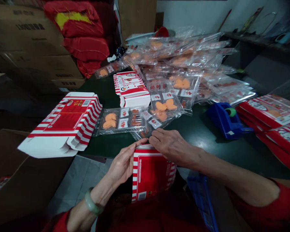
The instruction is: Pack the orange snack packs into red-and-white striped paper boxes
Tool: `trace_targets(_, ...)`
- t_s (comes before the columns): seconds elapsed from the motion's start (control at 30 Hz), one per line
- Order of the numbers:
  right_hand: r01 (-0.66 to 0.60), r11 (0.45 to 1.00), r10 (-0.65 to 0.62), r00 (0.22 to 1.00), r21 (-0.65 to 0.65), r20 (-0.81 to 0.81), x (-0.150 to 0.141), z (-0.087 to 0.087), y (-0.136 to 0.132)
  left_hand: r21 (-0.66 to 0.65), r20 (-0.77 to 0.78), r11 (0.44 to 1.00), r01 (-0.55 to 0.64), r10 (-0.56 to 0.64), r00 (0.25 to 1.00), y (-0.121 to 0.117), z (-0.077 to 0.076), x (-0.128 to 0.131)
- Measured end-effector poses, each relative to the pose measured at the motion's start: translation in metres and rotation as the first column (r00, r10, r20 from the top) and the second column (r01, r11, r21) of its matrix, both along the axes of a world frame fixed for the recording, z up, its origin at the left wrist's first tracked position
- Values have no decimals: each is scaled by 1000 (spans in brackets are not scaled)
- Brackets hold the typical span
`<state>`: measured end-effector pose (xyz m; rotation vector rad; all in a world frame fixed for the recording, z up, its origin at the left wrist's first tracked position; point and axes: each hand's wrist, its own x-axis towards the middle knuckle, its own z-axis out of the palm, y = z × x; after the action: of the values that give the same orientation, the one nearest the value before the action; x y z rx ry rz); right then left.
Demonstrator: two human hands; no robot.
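Observation:
My left hand [122, 164] and my right hand [171, 146] grip the top end of a red-and-white striped printed carton [152, 172], which stands nearly upright at the table's near edge. Its lower part hangs down towards my lap. My right fingertips lie close to a clear plastic pack of orange shaped pieces [161, 108]. Beside it lies a similar pack [120, 120]. A flattened stack of cartons [65, 125] rests at the table's left edge. Another carton stack [131, 88] stands behind the packs.
A large heap of plastic packs [178, 54] covers the back of the dark green table [195, 138]. A blue tape dispenser [226, 120] and red cartons [270, 119] stand on the right. Red sacks [81, 42] and cardboard boxes [31, 42] stand at back left. A blue crate [201, 203] sits below.

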<state>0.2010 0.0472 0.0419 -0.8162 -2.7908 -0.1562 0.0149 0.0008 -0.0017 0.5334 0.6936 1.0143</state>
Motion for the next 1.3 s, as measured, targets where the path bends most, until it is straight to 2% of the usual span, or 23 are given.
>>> trace_targets(0.1,20,1000,-22,989,-19,-147,5,-13,4,-44,37,995,-92,94,995,-6,-4,2)
trace_targets(0.17,41,995,-65,953,-87,-297,10,-18,8,-30,34,991,-128,129,991,-7,-8,1)
trace_targets(0.23,23,979,-104,912,-204,-396,14,-15,10,-18,47,996,-82,83,995,-7,-10,0)
trace_targets(0.33,-35,927,-134,899,-373,-418,16,-3,12,16,127,999,44,-46,991,-3,-12,-3)
trace_targets(0.4,-3,922,-162,904,-387,-395,16,4,10,71,140,995,76,-86,986,0,-12,-2)
trace_targets(0.47,101,946,-227,884,-307,-409,17,4,5,111,106,991,73,-85,991,3,-12,-1)
trace_targets(0.53,240,949,-313,793,-205,-523,19,-4,-6,123,85,991,53,-64,994,6,-13,1)
trace_targets(0.57,308,931,-362,711,-195,-603,19,-11,-15,124,85,991,45,-56,995,6,-14,2)
trace_targets(0.63,381,873,-471,500,-304,-726,16,-28,-35,129,89,991,38,-50,995,7,-16,3)
trace_targets(0.7,311,793,-607,335,-523,-721,8,-46,-57,131,80,991,41,-52,995,8,-17,4)
trace_targets(0.77,201,714,-700,232,-671,-676,-2,-57,-73,119,60,993,23,-30,998,10,-15,5)
trace_targets(0.87,128,681,-733,111,-721,-672,-12,-61,-83,87,14,995,-48,47,999,12,-10,9)
trace_targets(0.93,92,681,-732,70,-726,-678,-11,-58,-80,79,-17,993,-83,84,996,13,-7,11)
trace_targets(1.0,-11,668,-742,63,-744,-667,-7,-58,-74,84,-33,992,-98,101,994,14,-7,13)
trace_targets(1.07,-142,639,-756,66,-756,-652,-2,-61,-68,87,-42,989,-116,120,992,14,-8,13)
trace_targets(1.13,-213,632,-757,36,-745,-652,-1,-69,-65,96,-58,984,-148,154,986,13,-12,13)
trace_targets(1.23,-132,702,-710,-41,-700,-703,-3,-82,-65,133,-95,965,-224,238,967,9,-16,12)
trace_targets(1.3,0,741,-671,-1,-671,-741,-4,-87,-66,162,-124,948,-273,294,948,6,-17,13)
